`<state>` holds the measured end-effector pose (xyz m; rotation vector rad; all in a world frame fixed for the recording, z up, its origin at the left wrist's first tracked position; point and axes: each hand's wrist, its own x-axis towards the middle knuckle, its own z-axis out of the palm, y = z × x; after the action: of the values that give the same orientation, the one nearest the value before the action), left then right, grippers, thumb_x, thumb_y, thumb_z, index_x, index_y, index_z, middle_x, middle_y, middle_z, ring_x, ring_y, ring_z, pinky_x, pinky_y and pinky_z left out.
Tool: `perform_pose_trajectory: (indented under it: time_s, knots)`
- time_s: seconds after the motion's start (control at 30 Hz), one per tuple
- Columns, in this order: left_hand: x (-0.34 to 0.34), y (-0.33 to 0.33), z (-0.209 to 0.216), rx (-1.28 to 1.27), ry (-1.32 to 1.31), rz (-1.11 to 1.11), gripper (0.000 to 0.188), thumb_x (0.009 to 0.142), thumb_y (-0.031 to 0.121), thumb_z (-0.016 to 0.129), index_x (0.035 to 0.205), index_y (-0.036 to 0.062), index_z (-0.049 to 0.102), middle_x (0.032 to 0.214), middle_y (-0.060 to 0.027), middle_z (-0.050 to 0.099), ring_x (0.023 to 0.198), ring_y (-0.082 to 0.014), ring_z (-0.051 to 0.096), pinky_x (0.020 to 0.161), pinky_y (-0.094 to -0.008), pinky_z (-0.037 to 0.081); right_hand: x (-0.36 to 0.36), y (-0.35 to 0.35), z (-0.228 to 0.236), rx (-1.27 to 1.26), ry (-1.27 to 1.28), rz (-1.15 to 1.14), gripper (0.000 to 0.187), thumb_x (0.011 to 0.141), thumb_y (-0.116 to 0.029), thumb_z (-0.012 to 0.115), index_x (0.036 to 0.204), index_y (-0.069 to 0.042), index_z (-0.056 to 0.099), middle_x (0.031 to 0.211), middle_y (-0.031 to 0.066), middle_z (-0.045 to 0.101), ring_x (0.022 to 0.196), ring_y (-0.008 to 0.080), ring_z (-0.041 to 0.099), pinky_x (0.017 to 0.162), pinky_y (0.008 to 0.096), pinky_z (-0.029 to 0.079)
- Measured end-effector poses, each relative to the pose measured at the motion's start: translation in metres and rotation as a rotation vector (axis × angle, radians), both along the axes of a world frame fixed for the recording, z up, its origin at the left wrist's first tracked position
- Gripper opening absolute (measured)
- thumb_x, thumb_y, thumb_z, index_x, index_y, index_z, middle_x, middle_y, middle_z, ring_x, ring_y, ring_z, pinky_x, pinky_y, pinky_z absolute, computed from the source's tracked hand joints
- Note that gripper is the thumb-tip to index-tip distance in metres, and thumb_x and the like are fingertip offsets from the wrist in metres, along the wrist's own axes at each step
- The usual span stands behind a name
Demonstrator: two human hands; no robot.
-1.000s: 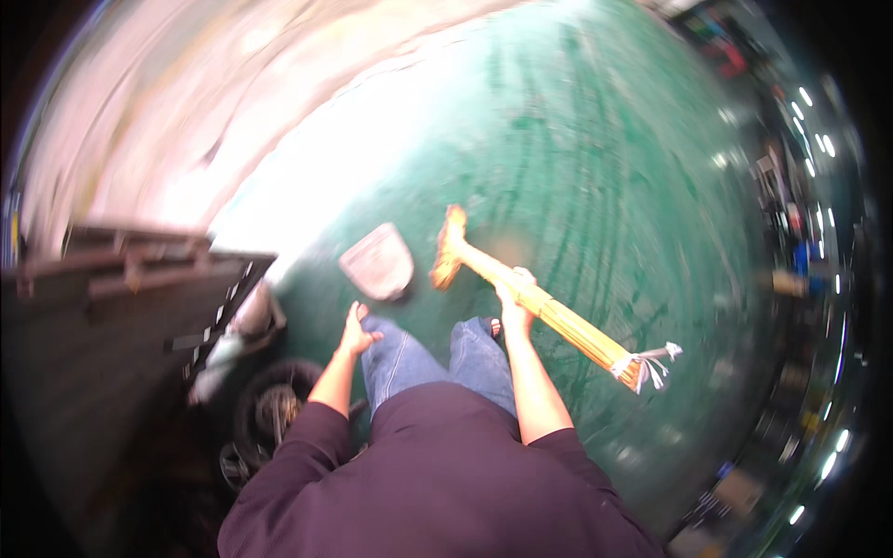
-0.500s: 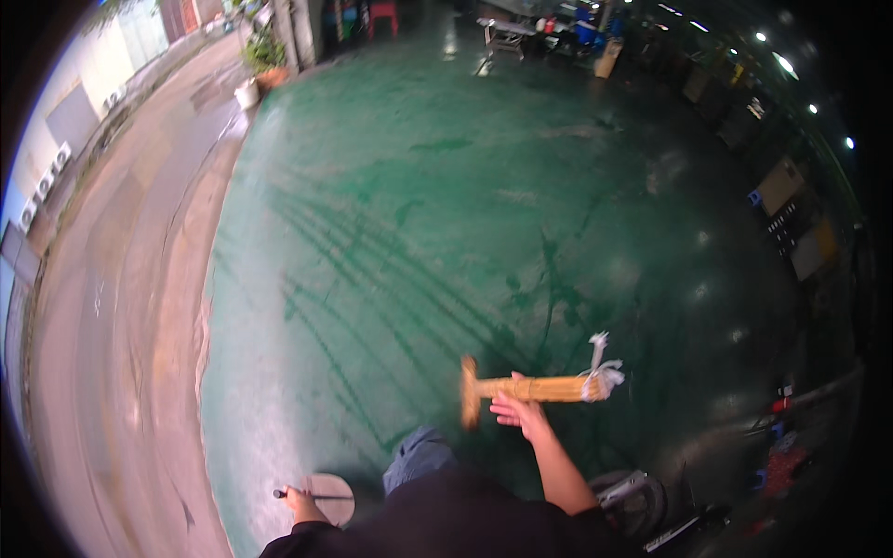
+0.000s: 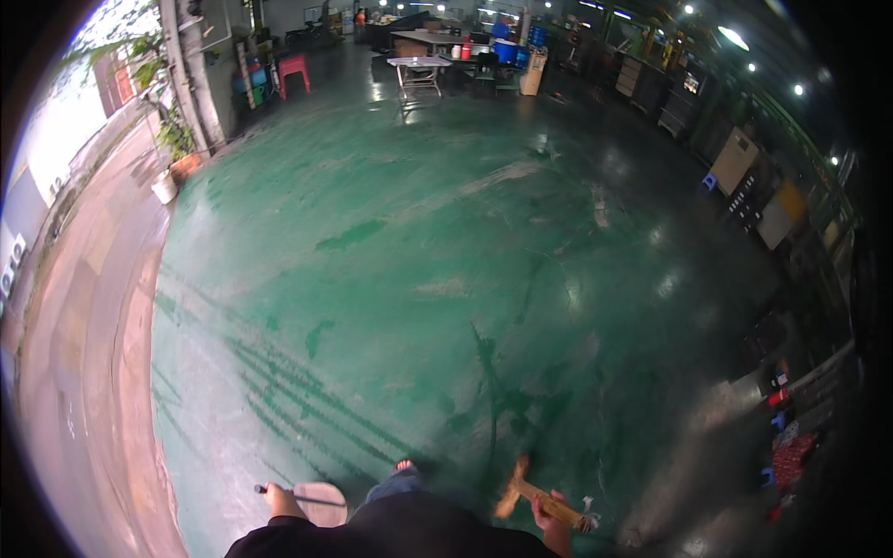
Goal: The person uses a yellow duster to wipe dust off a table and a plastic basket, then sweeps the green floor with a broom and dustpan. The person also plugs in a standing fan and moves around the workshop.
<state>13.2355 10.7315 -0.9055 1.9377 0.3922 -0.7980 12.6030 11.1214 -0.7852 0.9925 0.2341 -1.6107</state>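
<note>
At the lower left, my left hand is closed around the dark bar of a round, flat, pale disc. The bar's black end sticks out past my fist, and what kind of object this is cannot be told. Low on the right, my right hand grips a T-shaped yellow-brown bundle by its long stem. Its crosspiece points to the left and forward. White ties hang at the other end, behind my fingers. Both things are held above the floor, on either side of my body.
Green painted floor with wet streaks stretches ahead. A folding table, a red stool and a cardboard box stand at the far side. A white bucket is by the road on the left. Equipment lines the right.
The view has tilted up, showing more of the far room. My right hand has lowered toward my side, and the T-shaped bundle has turned diagonal. My left hand keeps its grip; a foot now shows.
</note>
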Motion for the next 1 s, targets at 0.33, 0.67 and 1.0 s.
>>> perform_pose_trajectory:
  time_s: [0.33,0.67,1.0]
  knots:
    - [-0.435,-0.375,0.061,-0.359,0.22,-0.237,0.039,0.079,0.04,0.063,0.106,0.0181,0.045,0.09,-0.0074,0.051,0.07,-0.0209,0.054,0.056,-0.0328,0.048,-0.255,-0.144,0.005,-0.086,-0.231,-0.06,0.026,0.08,-0.014,0.057,0.099,0.004,0.052,0.091,0.0133,0.057,0.076,0.0222,0.059,0.069,0.0305,0.052]
    - [-0.856,-0.654,0.154,-0.603,0.1,-0.719,0.035,0.078,0.041,0.064,0.099,0.017,0.049,0.095,-0.0017,0.05,0.068,-0.0175,0.054,0.054,-0.0271,0.047,-0.673,-0.48,0.227,0.697,1.383,0.176,0.039,0.073,-0.002,0.058,0.11,-0.001,0.044,0.084,0.0097,0.054,0.062,0.016,0.055,0.048,0.0287,0.048]
    - [-1.296,-0.91,0.103,-0.087,-0.265,-0.949,0.029,0.082,0.035,0.06,0.085,0.0068,0.057,0.068,-0.007,0.053,0.053,-0.0205,0.054,0.041,-0.0344,0.044,-0.94,-0.692,0.135,0.911,1.214,1.27,0.083,0.069,-0.049,0.065,0.132,-0.014,0.026,0.125,0.0142,0.038,0.111,0.0305,0.041,0.091,0.0357,0.033]
